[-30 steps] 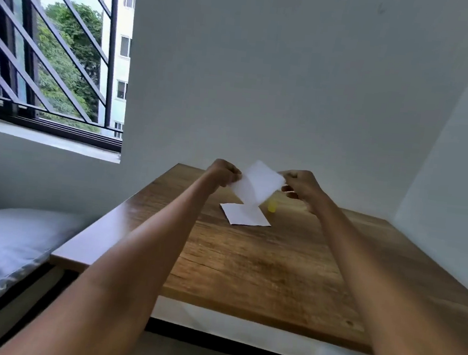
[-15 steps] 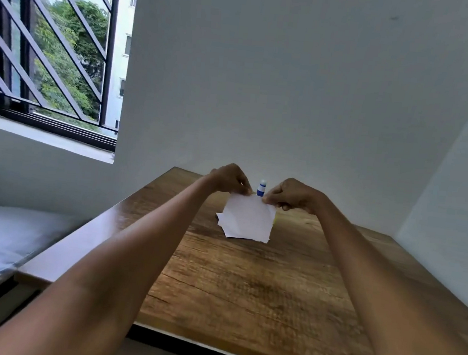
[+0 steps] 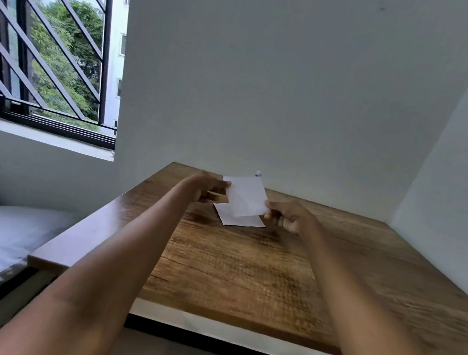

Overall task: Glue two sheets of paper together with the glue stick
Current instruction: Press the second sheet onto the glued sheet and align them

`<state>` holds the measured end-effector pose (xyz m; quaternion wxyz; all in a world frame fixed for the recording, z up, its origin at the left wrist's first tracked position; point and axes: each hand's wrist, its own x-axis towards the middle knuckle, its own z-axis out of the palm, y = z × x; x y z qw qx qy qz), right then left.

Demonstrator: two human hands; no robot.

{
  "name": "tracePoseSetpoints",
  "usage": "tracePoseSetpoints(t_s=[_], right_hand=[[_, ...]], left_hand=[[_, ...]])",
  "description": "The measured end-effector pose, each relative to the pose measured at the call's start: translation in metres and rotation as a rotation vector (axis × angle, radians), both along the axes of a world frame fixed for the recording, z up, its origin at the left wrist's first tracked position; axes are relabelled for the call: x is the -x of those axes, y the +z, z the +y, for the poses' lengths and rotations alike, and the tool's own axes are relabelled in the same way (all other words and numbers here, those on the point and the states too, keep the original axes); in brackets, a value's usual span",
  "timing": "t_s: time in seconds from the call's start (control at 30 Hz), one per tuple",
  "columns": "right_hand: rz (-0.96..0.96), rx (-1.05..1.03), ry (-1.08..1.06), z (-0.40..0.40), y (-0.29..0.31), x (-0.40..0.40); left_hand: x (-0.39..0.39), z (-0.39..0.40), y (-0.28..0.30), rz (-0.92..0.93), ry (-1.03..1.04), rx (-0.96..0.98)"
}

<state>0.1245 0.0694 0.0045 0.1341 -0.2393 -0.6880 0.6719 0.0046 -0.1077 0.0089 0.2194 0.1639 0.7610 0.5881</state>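
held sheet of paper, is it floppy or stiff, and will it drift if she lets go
Probably floppy: the held sheet is thin and pinched at opposite corners by the left hand and right hand. It looks very light, so it would likely flutter rather than drop straight onto the sheet on the table.

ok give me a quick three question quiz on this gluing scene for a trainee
1. True or false: the held sheet lies flat on the table.
2. Which hand grips the sheet's lower right corner?
A. left hand
B. right hand
3. Fill in: the second sheet rests on the ____.

Key: 1 false, both hands hold it raised over the second sheet; 2 B; 3 table.
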Motion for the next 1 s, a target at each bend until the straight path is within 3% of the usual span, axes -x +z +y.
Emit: tracePoseSetpoints(t_s=[0.33, 1.0], right_hand=[[-0.217, -0.25, -0.047, -0.008, -0.006, 0.001], [-0.249, -0.345, -0.026, -0.006, -0.012, 0.006]], left_hand=[[-0.006, 0.006, -0.011, 0.034, 0.191, 0.091], [-0.01, 0.001, -0.014, 0.08, 0.22, 0.171]])
